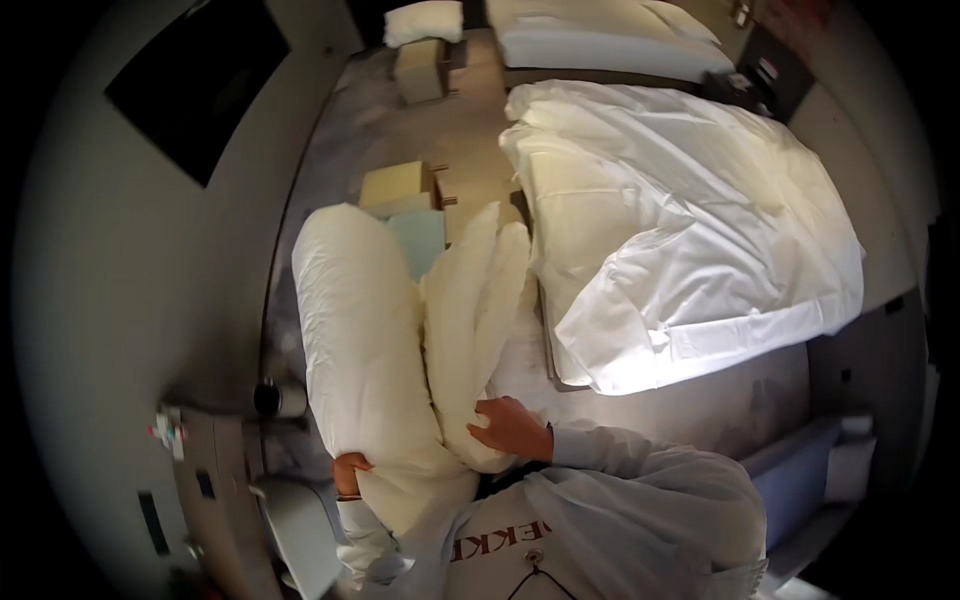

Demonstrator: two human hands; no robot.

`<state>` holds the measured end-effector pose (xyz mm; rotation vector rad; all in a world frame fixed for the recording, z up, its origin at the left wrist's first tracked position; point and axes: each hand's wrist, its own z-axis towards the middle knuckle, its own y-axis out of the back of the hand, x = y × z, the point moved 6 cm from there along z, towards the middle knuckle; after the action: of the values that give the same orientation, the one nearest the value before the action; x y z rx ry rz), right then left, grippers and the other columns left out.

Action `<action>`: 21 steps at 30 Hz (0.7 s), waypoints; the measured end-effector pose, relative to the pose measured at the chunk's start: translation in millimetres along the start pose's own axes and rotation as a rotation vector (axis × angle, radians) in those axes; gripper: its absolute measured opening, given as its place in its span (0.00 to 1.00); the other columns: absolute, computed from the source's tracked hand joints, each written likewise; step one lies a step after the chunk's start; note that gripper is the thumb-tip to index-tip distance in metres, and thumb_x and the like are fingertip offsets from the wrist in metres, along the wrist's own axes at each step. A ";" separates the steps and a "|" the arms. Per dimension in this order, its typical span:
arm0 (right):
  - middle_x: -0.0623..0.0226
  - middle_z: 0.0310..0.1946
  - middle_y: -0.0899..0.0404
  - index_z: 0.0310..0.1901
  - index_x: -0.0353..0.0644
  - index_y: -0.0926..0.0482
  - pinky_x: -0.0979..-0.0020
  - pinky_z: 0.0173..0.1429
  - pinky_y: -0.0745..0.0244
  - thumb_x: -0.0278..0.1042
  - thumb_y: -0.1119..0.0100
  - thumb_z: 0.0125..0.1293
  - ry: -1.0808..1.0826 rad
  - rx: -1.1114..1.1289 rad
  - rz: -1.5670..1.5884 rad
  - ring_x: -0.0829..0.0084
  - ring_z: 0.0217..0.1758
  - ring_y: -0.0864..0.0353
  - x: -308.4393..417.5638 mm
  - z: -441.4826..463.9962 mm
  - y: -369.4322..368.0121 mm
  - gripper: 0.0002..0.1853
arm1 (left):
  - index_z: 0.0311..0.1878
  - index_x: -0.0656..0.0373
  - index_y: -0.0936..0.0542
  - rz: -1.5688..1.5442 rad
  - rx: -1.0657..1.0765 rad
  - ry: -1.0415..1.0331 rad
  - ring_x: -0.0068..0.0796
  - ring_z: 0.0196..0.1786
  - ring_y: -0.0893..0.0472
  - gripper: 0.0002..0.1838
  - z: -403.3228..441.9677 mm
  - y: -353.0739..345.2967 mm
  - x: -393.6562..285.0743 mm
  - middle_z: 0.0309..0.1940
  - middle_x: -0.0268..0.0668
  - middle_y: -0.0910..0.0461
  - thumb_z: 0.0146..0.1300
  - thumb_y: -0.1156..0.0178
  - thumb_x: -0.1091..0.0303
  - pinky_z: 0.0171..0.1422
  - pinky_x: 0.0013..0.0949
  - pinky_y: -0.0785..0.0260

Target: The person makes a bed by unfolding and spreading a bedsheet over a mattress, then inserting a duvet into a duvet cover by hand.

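A bulky white duvet (365, 320), folded into thick puffy lobes, stretches out in front of my body. Its narrower right-hand folds (460, 330) stand up beside the big left lobe, with a dark gap between them. At the near left edge my left hand (352, 472) grips the cloth, its fingers partly hidden by the fabric. My right hand (512, 430) is closed on the near end of the right-hand folds, fingers curled in. A pale blue-green piece (420, 240) shows behind the duvet, partly covered by it.
To the right stands a bed (560, 380) with a rumpled white sheet (690, 230); a second bed (600, 45) lies beyond. Two stools (400, 185) stand ahead, the farther bearing a pillow (424, 22). A desk (215, 490) and chair (300, 535) are left; a sofa (790, 480) is right.
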<state>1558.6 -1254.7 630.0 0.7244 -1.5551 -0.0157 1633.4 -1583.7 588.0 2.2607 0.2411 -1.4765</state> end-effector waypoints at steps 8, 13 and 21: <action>0.48 0.22 0.28 0.29 0.32 0.27 0.57 0.34 0.35 0.37 0.42 0.49 -0.147 -0.351 0.075 0.49 0.29 0.28 -10.1 84.7 65.2 0.14 | 0.41 0.72 0.27 0.114 0.423 0.061 0.33 0.22 0.26 0.27 174.3 -111.3 -97.7 0.24 0.40 0.25 0.27 0.47 0.81 0.30 0.29 0.31; 0.50 0.25 0.27 0.28 0.34 0.28 0.58 0.35 0.35 0.37 0.41 0.49 -0.185 -0.422 0.079 0.51 0.31 0.28 3.9 102.3 128.0 0.13 | 0.43 0.73 0.27 0.187 0.564 0.167 0.35 0.24 0.26 0.32 201.9 -210.5 -192.8 0.28 0.41 0.24 0.22 0.47 0.83 0.34 0.31 0.30; 0.53 0.16 0.32 0.18 0.32 0.31 0.66 0.23 0.39 0.30 0.35 0.47 -0.109 -0.983 0.066 0.60 0.18 0.33 -12.3 32.9 250.4 0.13 | 0.44 0.72 0.29 0.040 1.042 -0.179 0.34 0.32 0.25 0.32 141.4 -397.4 -377.7 0.31 0.39 0.25 0.23 0.47 0.85 0.36 0.30 0.31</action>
<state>1420.9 -1063.3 721.4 -0.1109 -1.4408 -0.7278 1211.4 -1258.4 779.5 2.7768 -0.8089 -2.0590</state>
